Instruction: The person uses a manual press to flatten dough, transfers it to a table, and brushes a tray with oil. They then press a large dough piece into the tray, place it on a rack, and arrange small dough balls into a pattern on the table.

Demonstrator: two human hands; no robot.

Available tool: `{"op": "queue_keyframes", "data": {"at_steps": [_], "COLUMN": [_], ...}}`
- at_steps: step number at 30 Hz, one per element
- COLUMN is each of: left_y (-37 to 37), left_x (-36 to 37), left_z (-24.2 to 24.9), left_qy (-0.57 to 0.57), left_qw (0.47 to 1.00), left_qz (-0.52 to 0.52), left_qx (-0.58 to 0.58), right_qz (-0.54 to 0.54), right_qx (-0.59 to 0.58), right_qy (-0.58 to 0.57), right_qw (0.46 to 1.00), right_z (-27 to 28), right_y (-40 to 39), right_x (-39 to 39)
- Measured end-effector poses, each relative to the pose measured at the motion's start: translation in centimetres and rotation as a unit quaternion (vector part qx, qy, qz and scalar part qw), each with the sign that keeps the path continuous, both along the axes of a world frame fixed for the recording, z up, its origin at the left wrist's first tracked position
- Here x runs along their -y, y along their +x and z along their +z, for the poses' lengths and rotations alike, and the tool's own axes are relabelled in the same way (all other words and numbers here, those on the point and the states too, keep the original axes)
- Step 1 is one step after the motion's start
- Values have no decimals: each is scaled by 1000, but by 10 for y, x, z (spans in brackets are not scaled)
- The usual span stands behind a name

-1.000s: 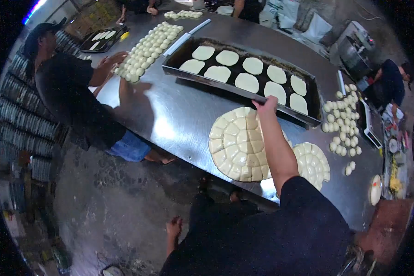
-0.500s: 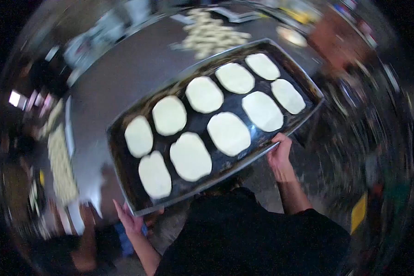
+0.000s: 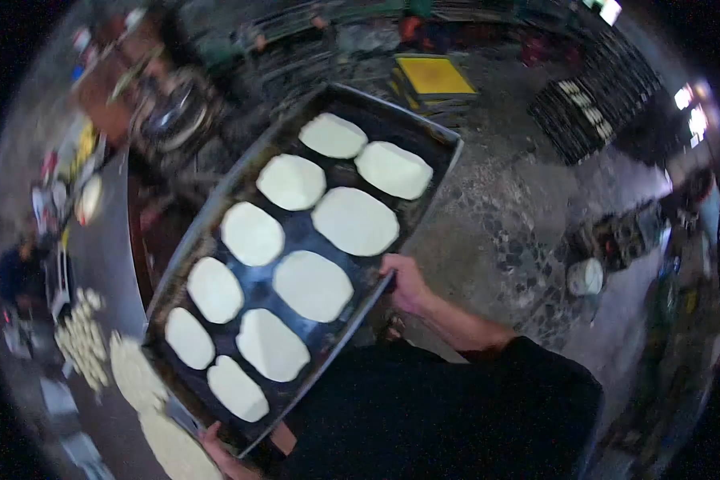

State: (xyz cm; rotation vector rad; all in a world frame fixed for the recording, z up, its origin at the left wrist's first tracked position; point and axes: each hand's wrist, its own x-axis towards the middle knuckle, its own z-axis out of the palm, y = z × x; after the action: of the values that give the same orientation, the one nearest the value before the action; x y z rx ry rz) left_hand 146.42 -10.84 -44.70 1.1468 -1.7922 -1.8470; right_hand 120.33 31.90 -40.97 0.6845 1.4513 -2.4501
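A dark rectangular metal tray (image 3: 252, 276) is held up at a tilt across the middle of the view. Several flat, pale dough pieces (image 3: 313, 286) lie on it in two rows, the top two nearly touching. My right hand (image 3: 408, 286) is closed on the tray's long near edge. At the lower corner my left hand (image 3: 218, 450) is against the tray, partly hidden by it, and its grip is hard to make out.
At the left a work table (image 3: 114, 264) bears small dough pieces (image 3: 82, 340) and large dough sheets (image 3: 176, 448). A yellow-topped stack (image 3: 436, 76), dark racks (image 3: 608, 88) and a white bucket (image 3: 586, 277) stand on the floor. Another person (image 3: 20, 272) is at the far left.
The view has swung to the right, so the table now lies at the left and open floor shows. The tray is steeper in view, still held with the dough on it.
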Motion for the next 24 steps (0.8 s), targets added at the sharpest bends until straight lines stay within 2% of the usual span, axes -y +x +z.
{"op": "queue_keyframes", "data": {"at_steps": [1,2,3,5,6,8,10,12,15,17,18,19,20,21,22,24], "left_y": [-5,-36,-63,-104,-114,-130,-150,-176,-236,-272,-286,-311,-322,-337,-334,-349], "left_x": [37,101,122,156,168,196,189,214,264,247,233,238,228,231,220,208], "left_z": [-13,-36,-26,-48,-48,-32,-32,-38,-83,-60,-36,-44,-27,-24,-11,-17], "left_qy": [65,39,19,-71,-74,8,17,23,3,-61,-17,-55,-44,-5,-17,-53], "left_qw": [996,994,993,978,974,969,960,953,933,908,894,865,857,833,827,790], "left_qz": [-29,-60,-82,-184,-207,-247,-277,-297,-358,-414,-449,-498,-513,-554,-559,-606], "left_qx": [48,80,84,75,60,-4,-31,-63,-40,1,6,-31,-23,-14,-52,-79], "right_qz": [-38,-54,-95,-160,-204,-270,-337,-327,-353,-396,-431,-473,-451,-479,-507,-555], "right_qx": [-6,-34,-31,-39,-48,-57,-62,-56,-47,-38,-41,-34,-32,-30,-37,-91], "right_qy": [25,50,43,41,37,30,-11,-7,-27,-41,-43,-7,-3,-13,-23,-36], "right_qw": [999,997,994,986,977,961,939,943,934,917,900,880,892,877,861,826], "right_z": [-15,31,26,23,17,2,-36,-49,-61,-49,-40,-42,-42,-51,-59,-54], "right_y": [21,8,24,50,68,112,138,165,189,192,199,209,219,237,253,293], "right_x": [-14,23,31,32,41,73,89,113,154,168,183,194,198,205,211,238]}}
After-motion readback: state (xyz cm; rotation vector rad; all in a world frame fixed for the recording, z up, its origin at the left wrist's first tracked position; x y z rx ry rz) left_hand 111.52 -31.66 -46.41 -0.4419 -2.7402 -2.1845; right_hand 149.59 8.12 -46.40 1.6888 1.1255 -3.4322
